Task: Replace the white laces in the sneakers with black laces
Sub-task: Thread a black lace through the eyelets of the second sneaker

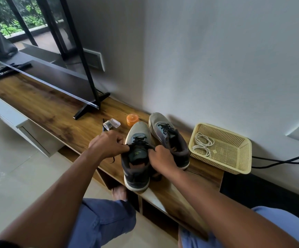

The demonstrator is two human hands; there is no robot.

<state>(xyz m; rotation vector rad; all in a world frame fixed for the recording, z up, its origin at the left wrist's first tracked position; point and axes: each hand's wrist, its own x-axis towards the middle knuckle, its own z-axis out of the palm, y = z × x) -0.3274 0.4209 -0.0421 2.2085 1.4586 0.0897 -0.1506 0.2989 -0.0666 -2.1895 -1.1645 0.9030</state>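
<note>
**Pulling the black lace on the near shoe**

My left hand point(107, 143) is curled tight and pinches one end of the black lace point(139, 143). My right hand point(161, 159) is curled too and pinches the other end. Both hands pull the lace out to the sides, over the top of the near sneaker point(136, 158). A loose bit of lace hangs down under my left hand.

Both my arms reach forward from the bottom of the view and come close together at the shoe.

The near sneaker stands on the wooden desk point(55, 111). Its toe points away from me, toward the wall, and its heel sits at the desk's front edge. The far sneaker point(168, 138) stands just beside it on the right, toe pointing the same way. It has black laces in it too.

The white laces point(201, 144) lie curled up in the yellow basket point(234, 158), right of the shoes. A small orange jar point(132, 119) and a clear little box point(112, 124) sit behind the shoes.
</note>
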